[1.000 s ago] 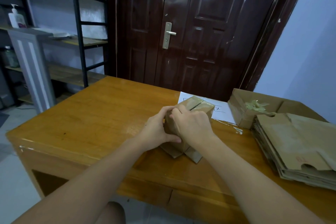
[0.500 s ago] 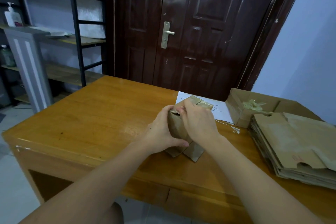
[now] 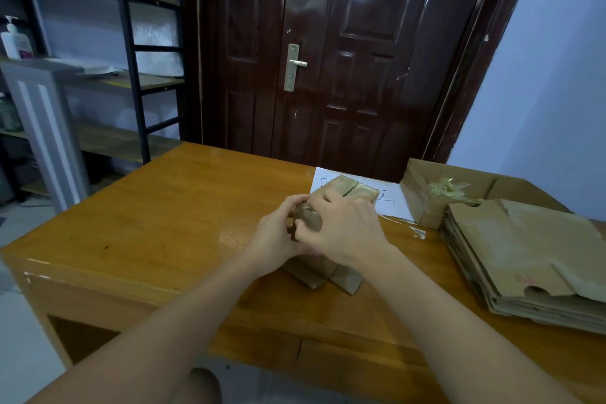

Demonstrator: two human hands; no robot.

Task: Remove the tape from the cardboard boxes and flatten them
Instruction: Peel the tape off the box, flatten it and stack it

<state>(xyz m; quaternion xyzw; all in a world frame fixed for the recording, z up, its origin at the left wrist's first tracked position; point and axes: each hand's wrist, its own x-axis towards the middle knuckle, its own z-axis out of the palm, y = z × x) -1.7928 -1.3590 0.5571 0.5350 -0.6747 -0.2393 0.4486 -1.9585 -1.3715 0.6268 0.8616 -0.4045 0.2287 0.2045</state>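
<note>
Head view showed both hands, left hand (image 3: 278, 233) and right hand (image 3: 344, 226), clamped on the box (image 3: 347, 188). The right hand had slid toward its near corner, perhaps peeling tape; flattening remained undone.

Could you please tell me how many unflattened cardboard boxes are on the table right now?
2: a small taped box held in both hands at the table's middle, and an open box holding tape scraps at the far right, behind the flattened stack.
</note>
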